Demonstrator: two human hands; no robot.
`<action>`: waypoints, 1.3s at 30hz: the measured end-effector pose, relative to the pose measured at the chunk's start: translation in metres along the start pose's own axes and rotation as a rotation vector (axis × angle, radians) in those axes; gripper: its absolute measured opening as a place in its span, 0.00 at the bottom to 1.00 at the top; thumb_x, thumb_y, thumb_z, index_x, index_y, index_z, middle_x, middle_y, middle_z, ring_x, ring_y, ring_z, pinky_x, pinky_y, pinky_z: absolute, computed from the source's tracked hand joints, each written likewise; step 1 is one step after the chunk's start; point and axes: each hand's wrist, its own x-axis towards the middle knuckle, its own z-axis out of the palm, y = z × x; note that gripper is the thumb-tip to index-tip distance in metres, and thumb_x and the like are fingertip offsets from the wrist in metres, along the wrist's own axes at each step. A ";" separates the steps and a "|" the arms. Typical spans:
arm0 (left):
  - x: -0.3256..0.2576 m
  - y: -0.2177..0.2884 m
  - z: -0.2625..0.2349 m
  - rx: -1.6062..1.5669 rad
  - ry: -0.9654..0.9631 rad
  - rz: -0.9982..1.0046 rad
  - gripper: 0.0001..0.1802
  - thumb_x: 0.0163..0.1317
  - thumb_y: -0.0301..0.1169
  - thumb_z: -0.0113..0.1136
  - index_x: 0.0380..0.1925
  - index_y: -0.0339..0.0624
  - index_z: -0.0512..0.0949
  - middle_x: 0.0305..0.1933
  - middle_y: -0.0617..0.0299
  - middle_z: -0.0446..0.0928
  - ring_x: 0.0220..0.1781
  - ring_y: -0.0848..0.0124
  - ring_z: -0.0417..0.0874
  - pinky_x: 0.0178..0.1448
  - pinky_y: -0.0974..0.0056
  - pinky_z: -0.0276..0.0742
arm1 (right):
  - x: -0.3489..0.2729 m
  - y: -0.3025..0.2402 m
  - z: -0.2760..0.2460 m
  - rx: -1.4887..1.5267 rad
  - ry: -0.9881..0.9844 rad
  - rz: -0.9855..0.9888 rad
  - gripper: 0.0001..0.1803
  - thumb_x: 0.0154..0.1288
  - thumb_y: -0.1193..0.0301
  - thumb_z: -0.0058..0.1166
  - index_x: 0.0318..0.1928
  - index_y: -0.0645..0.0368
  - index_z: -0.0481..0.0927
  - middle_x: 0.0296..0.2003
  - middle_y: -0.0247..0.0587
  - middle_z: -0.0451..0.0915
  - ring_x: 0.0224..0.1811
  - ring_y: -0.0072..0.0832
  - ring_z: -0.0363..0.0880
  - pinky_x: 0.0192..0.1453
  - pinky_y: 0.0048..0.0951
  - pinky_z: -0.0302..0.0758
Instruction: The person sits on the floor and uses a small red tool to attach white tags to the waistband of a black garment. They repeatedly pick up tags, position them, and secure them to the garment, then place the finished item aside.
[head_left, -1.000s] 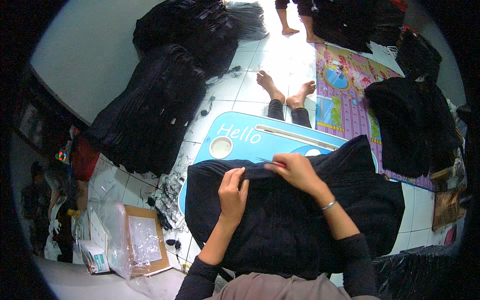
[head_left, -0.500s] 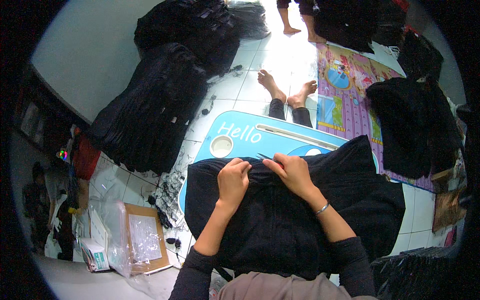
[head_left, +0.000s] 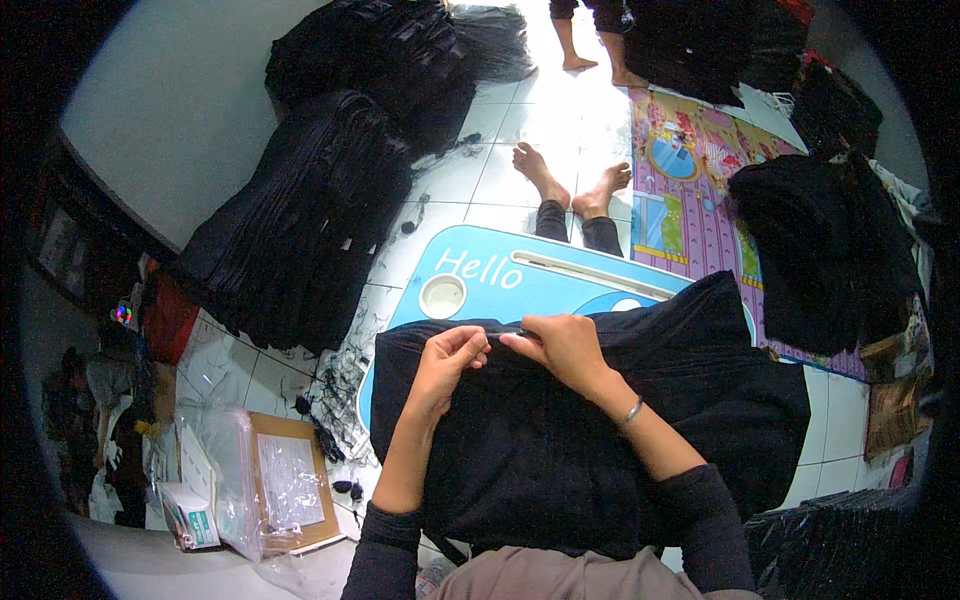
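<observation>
A black garment point(head_left: 560, 450) lies spread over a blue low table point(head_left: 500, 285) in front of me. My left hand point(head_left: 452, 357) and my right hand point(head_left: 562, 345) pinch the garment's top edge close together near the table's middle. A bracelet sits on my right wrist. My own legs stretch out beyond the table, with bare feet point(head_left: 570, 185) on the white tiles.
Tall stacks of black folded garments point(head_left: 320, 210) lie at the left and back. Another black pile point(head_left: 820, 250) rests on a colourful mat point(head_left: 690, 190) at the right. Plastic bags and a cardboard sheet point(head_left: 285, 480) lie at lower left. Another person's bare feet point(head_left: 600, 65) stand at the top.
My left hand has moved up and to the right along the garment's top edge, closing in on my right hand. The garment has bunched slightly at that edge.
</observation>
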 end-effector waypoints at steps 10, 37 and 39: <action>0.035 0.027 -0.043 -0.028 0.044 -0.023 0.12 0.60 0.37 0.64 0.34 0.38 0.80 0.31 0.64 0.80 0.32 0.77 0.78 0.40 0.72 0.74 | -0.002 0.003 -0.001 0.147 0.074 0.131 0.25 0.61 0.49 0.56 0.22 0.60 0.78 0.14 0.49 0.72 0.18 0.45 0.76 0.23 0.37 0.70; 0.119 0.150 -0.144 1.495 0.250 0.752 0.22 0.53 0.30 0.63 0.51 0.38 0.76 0.55 0.48 0.76 0.56 0.54 0.77 0.59 0.56 0.73 | -0.003 0.006 -0.002 0.196 0.057 0.173 0.27 0.62 0.46 0.53 0.23 0.59 0.76 0.16 0.48 0.75 0.21 0.45 0.78 0.26 0.41 0.73; 0.109 0.090 -0.114 1.589 -0.154 0.611 0.26 0.63 0.35 0.55 0.61 0.41 0.68 0.65 0.51 0.67 0.70 0.55 0.63 0.71 0.54 0.58 | -0.003 0.006 -0.002 0.197 0.059 0.172 0.27 0.62 0.46 0.53 0.23 0.59 0.76 0.16 0.47 0.75 0.21 0.45 0.78 0.26 0.41 0.73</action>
